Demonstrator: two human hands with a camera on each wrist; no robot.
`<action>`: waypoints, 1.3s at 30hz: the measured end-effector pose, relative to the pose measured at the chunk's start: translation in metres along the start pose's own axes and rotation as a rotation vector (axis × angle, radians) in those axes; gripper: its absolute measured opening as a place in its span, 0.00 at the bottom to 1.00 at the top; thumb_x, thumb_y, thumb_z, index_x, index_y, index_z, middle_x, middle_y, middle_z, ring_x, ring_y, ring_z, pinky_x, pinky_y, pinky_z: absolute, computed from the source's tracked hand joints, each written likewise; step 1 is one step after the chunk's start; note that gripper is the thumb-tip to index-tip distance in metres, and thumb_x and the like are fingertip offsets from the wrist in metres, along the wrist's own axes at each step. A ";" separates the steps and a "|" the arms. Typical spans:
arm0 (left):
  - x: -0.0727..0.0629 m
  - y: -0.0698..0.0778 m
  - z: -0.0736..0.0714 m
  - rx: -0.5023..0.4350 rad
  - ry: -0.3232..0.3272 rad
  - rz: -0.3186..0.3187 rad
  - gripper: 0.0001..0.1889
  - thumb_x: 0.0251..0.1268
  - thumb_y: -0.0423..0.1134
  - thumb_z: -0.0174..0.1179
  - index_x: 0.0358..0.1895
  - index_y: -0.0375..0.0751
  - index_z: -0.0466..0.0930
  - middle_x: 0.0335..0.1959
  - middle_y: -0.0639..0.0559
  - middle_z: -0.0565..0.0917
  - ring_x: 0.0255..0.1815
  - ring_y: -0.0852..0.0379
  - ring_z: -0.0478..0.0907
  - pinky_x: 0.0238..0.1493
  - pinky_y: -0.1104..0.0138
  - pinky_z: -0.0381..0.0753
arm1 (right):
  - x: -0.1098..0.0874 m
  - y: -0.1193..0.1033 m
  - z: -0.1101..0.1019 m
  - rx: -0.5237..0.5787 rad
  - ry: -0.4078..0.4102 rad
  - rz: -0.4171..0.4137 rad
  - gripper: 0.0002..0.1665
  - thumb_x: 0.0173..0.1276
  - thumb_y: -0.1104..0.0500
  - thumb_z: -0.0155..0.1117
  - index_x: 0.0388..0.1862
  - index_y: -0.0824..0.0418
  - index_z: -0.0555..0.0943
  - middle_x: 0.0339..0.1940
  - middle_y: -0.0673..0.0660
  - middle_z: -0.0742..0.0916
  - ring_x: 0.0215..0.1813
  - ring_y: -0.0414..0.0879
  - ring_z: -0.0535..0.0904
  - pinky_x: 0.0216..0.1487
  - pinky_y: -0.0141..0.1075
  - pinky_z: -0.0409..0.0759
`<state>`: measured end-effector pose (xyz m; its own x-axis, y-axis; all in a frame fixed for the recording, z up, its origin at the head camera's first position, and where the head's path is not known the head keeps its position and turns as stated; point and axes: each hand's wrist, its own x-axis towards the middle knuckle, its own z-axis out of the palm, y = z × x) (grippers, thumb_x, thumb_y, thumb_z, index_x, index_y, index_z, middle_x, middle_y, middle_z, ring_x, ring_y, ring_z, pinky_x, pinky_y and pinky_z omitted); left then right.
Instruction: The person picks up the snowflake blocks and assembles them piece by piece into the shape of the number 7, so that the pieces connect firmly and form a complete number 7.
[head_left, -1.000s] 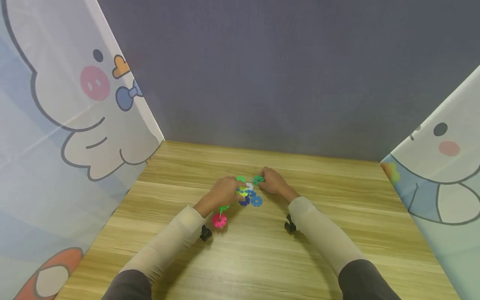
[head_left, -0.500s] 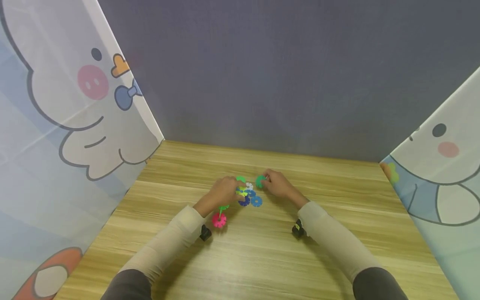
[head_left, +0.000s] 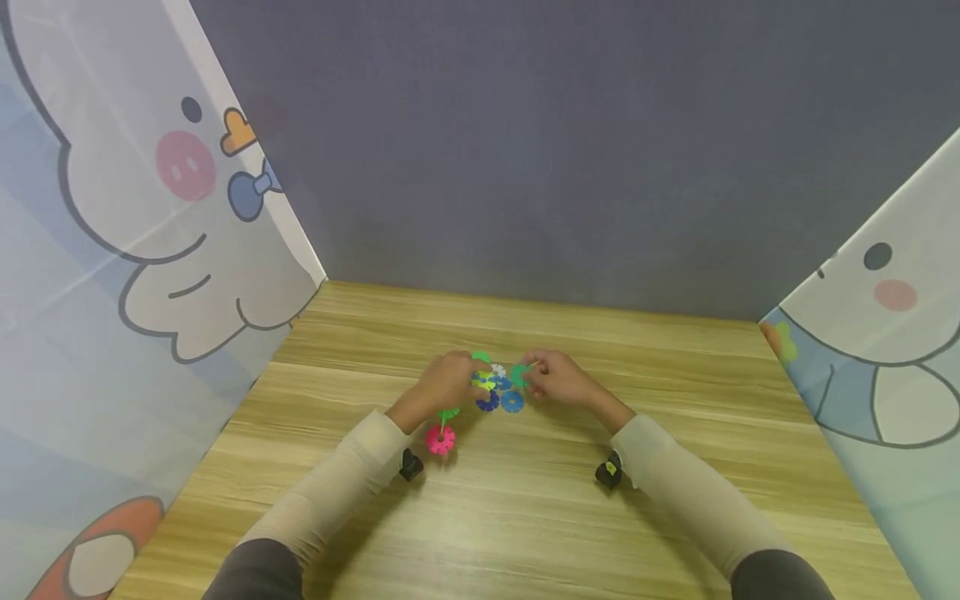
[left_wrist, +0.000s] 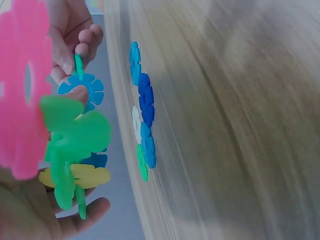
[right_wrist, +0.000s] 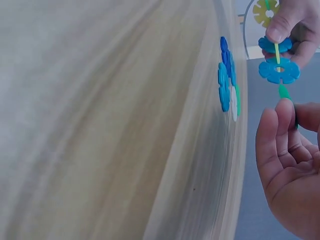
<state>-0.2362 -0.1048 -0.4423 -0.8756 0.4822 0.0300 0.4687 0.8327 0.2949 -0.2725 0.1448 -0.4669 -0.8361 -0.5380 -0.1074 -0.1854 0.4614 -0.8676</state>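
My left hand (head_left: 447,382) grips a joined chain of notched plastic snowflake discs above the table. In the left wrist view the chain has a pink disc (left_wrist: 22,55), green discs (left_wrist: 90,132), a yellow disc (left_wrist: 92,175) and blue ones. The left thumb and fingers pinch it near a blue disc (right_wrist: 267,70) at its right end. My right hand (head_left: 562,380) pinches a green disc (right_wrist: 284,91) between thumb and fingertips, edge-on toward that blue disc. The fingers hide much of this green disc.
Several loose discs lie flat on the wooden table (head_left: 480,517) below the hands: a dark blue one (left_wrist: 146,100), a light blue one (head_left: 513,402), a white one (left_wrist: 136,124) and a green one (left_wrist: 142,162). A grey panel (head_left: 555,167) stands behind.
My right hand has come nearer to me and slightly right, its forearm swinging outward, with the green disc turned in its fingers. The left hand and its chain stay nearly still.
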 end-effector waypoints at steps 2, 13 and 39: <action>0.000 0.000 0.000 -0.004 0.002 0.002 0.26 0.61 0.50 0.73 0.62 0.47 0.83 0.55 0.45 0.87 0.59 0.43 0.82 0.61 0.51 0.84 | -0.003 0.000 0.001 0.018 -0.005 0.006 0.18 0.77 0.60 0.58 0.61 0.66 0.77 0.28 0.61 0.86 0.28 0.45 0.82 0.32 0.36 0.88; 0.000 -0.002 0.003 -0.039 0.013 0.015 0.26 0.61 0.48 0.73 0.62 0.43 0.83 0.56 0.46 0.87 0.60 0.43 0.82 0.66 0.51 0.81 | -0.009 0.004 0.003 0.134 -0.034 0.057 0.19 0.77 0.61 0.58 0.62 0.69 0.75 0.30 0.62 0.86 0.28 0.43 0.82 0.32 0.36 0.88; 0.001 0.007 0.004 -0.151 0.053 0.008 0.24 0.61 0.45 0.73 0.60 0.40 0.84 0.52 0.45 0.89 0.45 0.48 0.85 0.60 0.56 0.85 | -0.013 0.003 0.010 0.330 -0.019 0.113 0.18 0.79 0.62 0.56 0.62 0.69 0.70 0.30 0.55 0.86 0.29 0.42 0.83 0.37 0.37 0.89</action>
<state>-0.2334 -0.0977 -0.4438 -0.8786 0.4703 0.0826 0.4564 0.7764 0.4347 -0.2568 0.1464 -0.4734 -0.8312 -0.5114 -0.2182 0.0876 0.2672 -0.9597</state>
